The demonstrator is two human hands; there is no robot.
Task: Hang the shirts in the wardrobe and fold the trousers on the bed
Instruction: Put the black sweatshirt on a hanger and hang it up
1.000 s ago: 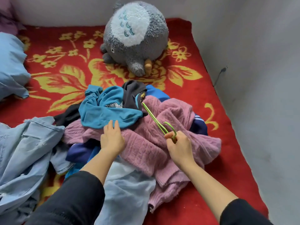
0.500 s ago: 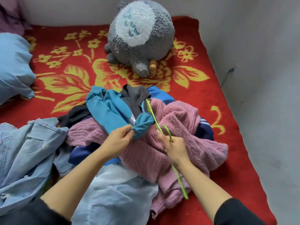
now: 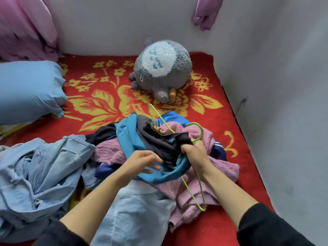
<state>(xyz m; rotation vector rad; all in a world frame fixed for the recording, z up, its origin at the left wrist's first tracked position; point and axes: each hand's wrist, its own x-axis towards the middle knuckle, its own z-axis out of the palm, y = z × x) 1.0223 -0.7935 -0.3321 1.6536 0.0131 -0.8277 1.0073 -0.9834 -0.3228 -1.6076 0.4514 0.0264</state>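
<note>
Hanger slid further into teal shirt; right hand grips both

Glossy green hanger; knitted pink sweater; faded denim; fuzzy plush toy.

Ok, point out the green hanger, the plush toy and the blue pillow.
green hanger [image 3: 201, 130], head view, on the curve of its hook.
plush toy [image 3: 159, 66], head view, on its white patch.
blue pillow [image 3: 30, 89], head view, on the middle of its cover.
</note>
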